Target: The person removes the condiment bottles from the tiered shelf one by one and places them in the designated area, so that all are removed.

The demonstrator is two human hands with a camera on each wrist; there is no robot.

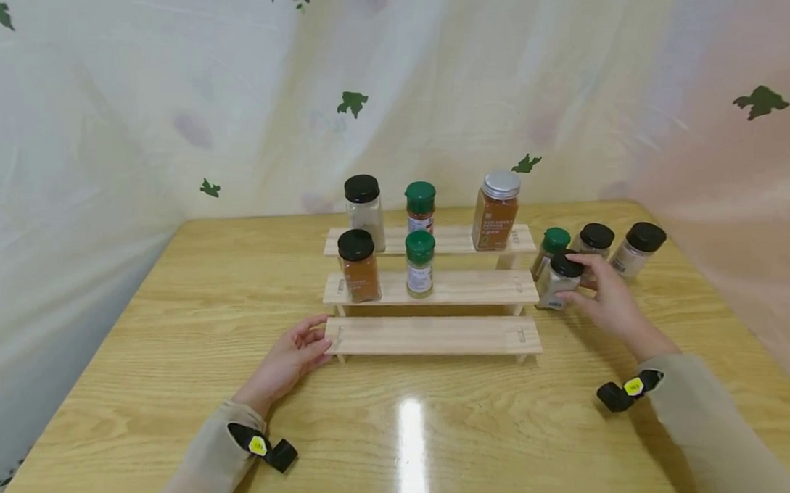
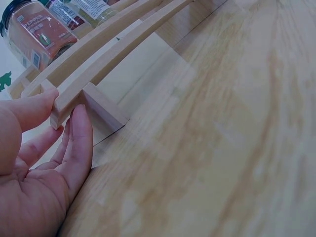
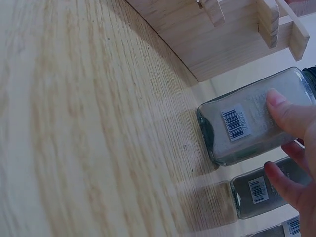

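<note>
Head view, rack: stands three-stepped on the desk, bearing a silver-lidded jar at the top right.
Left hand: curled on the left end of the lowest step, pinching it; best used to steady, not drag, the whole frame.
Right hand: bent round a pale jar, fingertips by the black lid, thumb on the near face, parted only by the glass between.
Position of pale jar: just beside the rack's right end, close to upright; probably best raised straight up before any sideways travel, well clear of the step edges.
Neighbours: green-capped bottle close behind, two black-lidded jars farther right; easily knocked by a wide swing.
Left-wrist view, step end: thumb at the edge, fingers beneath, near the support; light pressure likely enough, since tilting could topple the orange pepper jar on the middle step.
Right-wrist view, barcode sticker: just beside the thumb; a grip on the body probably safer than on the lid alone.
Fingertip near the neighbouring jar: touching or not, cannot tell; worth tucking in before lifting.
</note>
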